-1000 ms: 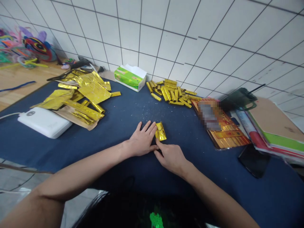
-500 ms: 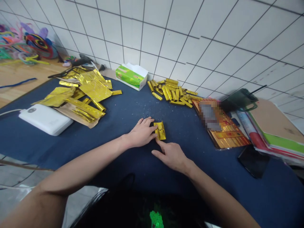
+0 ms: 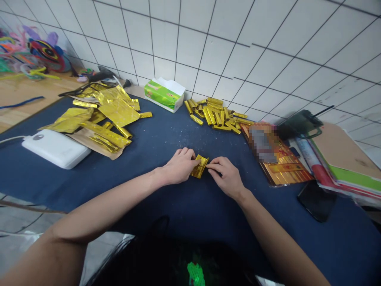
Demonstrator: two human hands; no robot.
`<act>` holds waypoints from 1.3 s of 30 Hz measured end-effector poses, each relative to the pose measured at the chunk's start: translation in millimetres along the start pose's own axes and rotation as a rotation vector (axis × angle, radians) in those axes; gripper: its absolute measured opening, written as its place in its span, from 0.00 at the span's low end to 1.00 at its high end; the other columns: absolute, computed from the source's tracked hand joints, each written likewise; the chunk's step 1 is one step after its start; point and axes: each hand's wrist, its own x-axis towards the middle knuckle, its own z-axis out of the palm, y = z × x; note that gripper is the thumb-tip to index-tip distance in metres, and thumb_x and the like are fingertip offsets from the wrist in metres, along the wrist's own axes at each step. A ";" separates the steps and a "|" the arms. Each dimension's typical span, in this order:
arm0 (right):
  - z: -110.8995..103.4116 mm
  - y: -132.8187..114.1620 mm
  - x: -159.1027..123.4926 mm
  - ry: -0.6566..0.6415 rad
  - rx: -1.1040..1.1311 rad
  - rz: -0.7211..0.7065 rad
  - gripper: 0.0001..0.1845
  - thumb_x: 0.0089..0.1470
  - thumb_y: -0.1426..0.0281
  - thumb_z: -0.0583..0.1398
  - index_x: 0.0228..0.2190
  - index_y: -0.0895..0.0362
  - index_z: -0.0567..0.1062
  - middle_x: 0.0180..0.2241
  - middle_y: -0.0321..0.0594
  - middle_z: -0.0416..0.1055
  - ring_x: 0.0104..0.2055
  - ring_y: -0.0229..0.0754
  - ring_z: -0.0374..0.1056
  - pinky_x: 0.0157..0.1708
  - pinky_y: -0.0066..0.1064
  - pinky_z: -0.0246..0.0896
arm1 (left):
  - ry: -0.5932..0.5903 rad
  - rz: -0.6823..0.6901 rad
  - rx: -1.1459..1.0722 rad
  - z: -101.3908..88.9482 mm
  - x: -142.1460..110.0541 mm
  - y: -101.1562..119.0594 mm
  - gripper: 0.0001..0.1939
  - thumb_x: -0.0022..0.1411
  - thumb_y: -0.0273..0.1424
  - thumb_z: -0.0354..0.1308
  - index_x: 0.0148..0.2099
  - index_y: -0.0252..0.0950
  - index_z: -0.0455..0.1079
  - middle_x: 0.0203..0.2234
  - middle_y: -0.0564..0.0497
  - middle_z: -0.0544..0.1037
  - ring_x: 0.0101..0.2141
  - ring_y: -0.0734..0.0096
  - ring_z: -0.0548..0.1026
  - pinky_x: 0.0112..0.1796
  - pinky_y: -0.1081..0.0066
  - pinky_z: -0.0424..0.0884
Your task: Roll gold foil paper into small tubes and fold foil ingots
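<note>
A small folded gold foil paper (image 3: 199, 167) sits on the dark blue tablecloth (image 3: 149, 151) in front of me. My left hand (image 3: 180, 166) has its fingers curled and pinches the paper's left side. My right hand (image 3: 226, 177) pinches the paper's right end with thumb and fingertips. The paper is tilted, its right end raised slightly between both hands.
A pile of folded gold pieces (image 3: 214, 114) lies by the tiled wall. Loose gold foil sheets (image 3: 101, 115) spread at the left. A white power bank (image 3: 56, 147), a green tissue box (image 3: 163, 94), a red-and-gold packet (image 3: 275, 157), a black phone (image 3: 317, 200) and stacked folders (image 3: 342, 167) surround the work spot.
My right hand moved up from the near side of the paper to its right end and took hold. My left fingers curled from flat into a pinch. The paper turned and tilted.
</note>
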 end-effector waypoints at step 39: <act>10.6 -11.9 6.3 -0.219 0.075 -0.018 0.11 0.55 0.73 0.53 0.32 0.55 0.76 0.32 0.41 0.70 0.35 0.41 0.62 0.36 0.35 0.61 | -0.222 0.042 -0.087 -18.4 -6.8 10.5 0.13 0.61 0.25 0.44 0.45 0.35 0.67 0.32 0.47 0.67 0.33 0.68 0.68 0.34 0.70 0.63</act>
